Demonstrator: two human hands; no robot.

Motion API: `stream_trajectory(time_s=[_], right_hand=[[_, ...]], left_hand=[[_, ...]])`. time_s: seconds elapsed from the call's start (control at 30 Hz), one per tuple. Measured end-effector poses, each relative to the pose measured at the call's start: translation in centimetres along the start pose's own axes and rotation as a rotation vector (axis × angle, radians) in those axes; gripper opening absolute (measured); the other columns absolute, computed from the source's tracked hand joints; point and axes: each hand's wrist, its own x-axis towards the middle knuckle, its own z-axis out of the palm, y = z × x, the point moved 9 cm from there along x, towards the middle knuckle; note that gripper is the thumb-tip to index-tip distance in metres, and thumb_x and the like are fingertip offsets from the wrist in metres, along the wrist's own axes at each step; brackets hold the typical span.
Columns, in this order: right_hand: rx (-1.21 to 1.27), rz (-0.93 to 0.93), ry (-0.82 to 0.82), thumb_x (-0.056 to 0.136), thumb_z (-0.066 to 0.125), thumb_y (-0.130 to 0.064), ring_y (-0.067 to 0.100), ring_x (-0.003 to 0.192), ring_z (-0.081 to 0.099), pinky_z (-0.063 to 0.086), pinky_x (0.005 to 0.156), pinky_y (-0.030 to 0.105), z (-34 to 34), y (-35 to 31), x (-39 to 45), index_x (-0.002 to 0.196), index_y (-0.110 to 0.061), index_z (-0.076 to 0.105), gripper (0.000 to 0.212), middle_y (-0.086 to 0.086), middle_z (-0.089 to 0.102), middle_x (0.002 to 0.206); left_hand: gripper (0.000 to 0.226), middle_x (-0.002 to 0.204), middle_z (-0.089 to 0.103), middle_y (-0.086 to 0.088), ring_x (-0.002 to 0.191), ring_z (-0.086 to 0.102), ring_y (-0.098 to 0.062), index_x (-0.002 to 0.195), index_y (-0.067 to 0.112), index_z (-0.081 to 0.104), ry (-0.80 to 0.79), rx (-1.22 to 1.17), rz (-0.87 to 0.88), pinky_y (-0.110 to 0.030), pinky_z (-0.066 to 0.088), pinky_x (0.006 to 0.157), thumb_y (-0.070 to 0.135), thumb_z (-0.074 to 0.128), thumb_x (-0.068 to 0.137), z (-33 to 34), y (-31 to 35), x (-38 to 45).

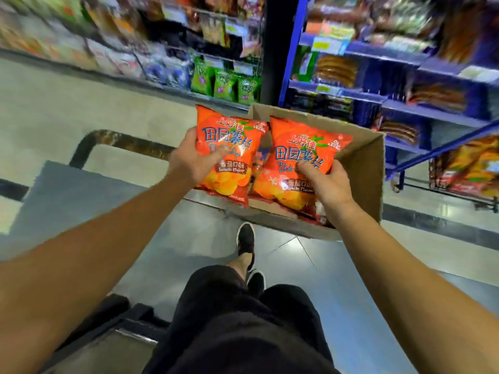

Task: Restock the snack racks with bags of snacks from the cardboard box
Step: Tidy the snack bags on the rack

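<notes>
Two bags of tomato chips up, one per hand, right over the box

Blue snack racks [405, 85] beyond both hands are mostly a blur, labels unreadable. The cardboard box [370, 168] sits under the right hand [328, 184], its contents mostly hidden; open floor lies left of the left hand [190, 163]. Left grips one orange bag [229, 147], right pinches the other bag [299, 157].

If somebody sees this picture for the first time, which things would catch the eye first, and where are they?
Two bright orange chip bags stand out in the middle: the left hand grips the left bag and the right hand grips the right bag, both above the open cardboard box. Behind them, blurred snack racks fill the top, with green bags on a low shelf and blue shelving to the right.
</notes>
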Motion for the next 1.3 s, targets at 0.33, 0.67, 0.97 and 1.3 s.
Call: stream_trajectory(time_s=[0.33,0.67,0.97,1.3], right_hand=[[-0.044,-0.251,-0.203,0.078,0.085,-0.021,0.012,0.091,0.07,0.057,0.079,0.032,7.0,-9.1,-7.1,0.114,-0.02,0.062,0.043,-0.004,0.072,0.105],[-0.03,-0.31,-0.28,0.051,0.087,-0.055,0.02,0.095,0.074,0.059,0.086,0.05,13.4,-15.6,-8.0,0.115,-0.031,0.061,0.073,-0.006,0.075,0.108],[-0.069,-0.432,-0.136,0.078,0.086,-0.031,0.019,0.098,0.071,0.058,0.091,0.05,23.1,-22.6,-4.8,0.122,-0.02,0.057,0.054,-0.003,0.071,0.112],[-0.056,-0.447,0.106,0.074,0.089,-0.03,0.018,0.104,0.066,0.054,0.096,0.049,32.3,-25.6,-0.6,0.13,-0.023,0.045,0.071,-0.004,0.065,0.118]], left_hand=[[0.068,0.111,0.071,-0.005,0.089,0.073,-0.021,0.141,0.037,0.04,0.173,-0.255,0.018,-0.047,0.058,0.087,0.04,0.074,0.083,-11.2,-0.2,-8.7],[0.062,0.121,0.068,0.0,0.115,0.062,-0.024,0.126,0.039,0.052,0.288,-0.428,0.044,-0.053,0.052,0.097,0.041,0.076,0.069,-19.9,-1.4,-7.8],[0.052,0.126,0.065,0.001,0.113,0.064,-0.021,0.131,0.035,0.052,0.277,-0.493,0.082,-0.055,0.053,0.096,0.031,0.076,0.085,-30.9,-3.7,0.8],[0.036,0.115,0.069,0.009,0.106,0.068,-0.016,0.116,0.041,0.055,0.125,-0.475,0.151,-0.049,0.055,0.095,0.016,0.068,0.094,-39.5,-4.9,13.8]])
